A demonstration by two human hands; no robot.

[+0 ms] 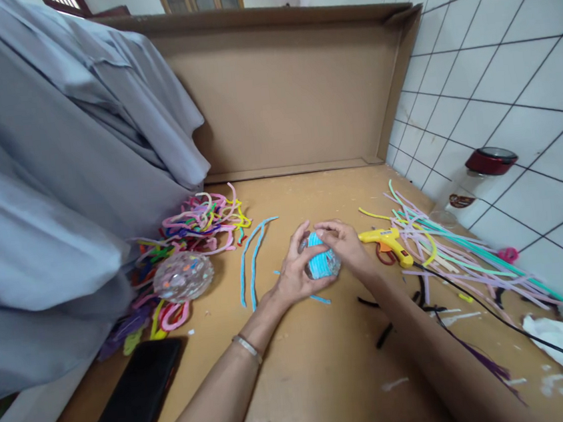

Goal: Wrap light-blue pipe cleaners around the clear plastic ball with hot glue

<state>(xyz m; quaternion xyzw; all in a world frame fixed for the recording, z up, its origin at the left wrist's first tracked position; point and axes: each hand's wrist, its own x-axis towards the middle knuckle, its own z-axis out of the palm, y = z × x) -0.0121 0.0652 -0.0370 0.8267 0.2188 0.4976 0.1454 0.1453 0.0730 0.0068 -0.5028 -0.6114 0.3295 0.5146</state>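
Observation:
A clear rounded plastic piece, partly covered with rows of light-blue pipe cleaner (321, 264), sits between my two hands above the table. My left hand (300, 269) grips it from the left, thumb across the front and fingers around the far side. Bent over its upper right is my right hand (342, 239), with thumb and fingertips pressed on the blue pipe cleaner at the top; its exact grip is partly hidden. Two loose blue pipe cleaners (253, 264) lie to the left. A short blue piece (319, 299) lies just below my left hand.
A yellow glue gun (388, 243) with a black cord lies right of my hands, beside long pipe cleaners (446, 247) and a jar (474, 184). Leftward are a tangled pipe-cleaner pile (202, 222), a clear speckled dome (184, 276) and a phone (131, 408). Cardboard (284, 96) stands behind.

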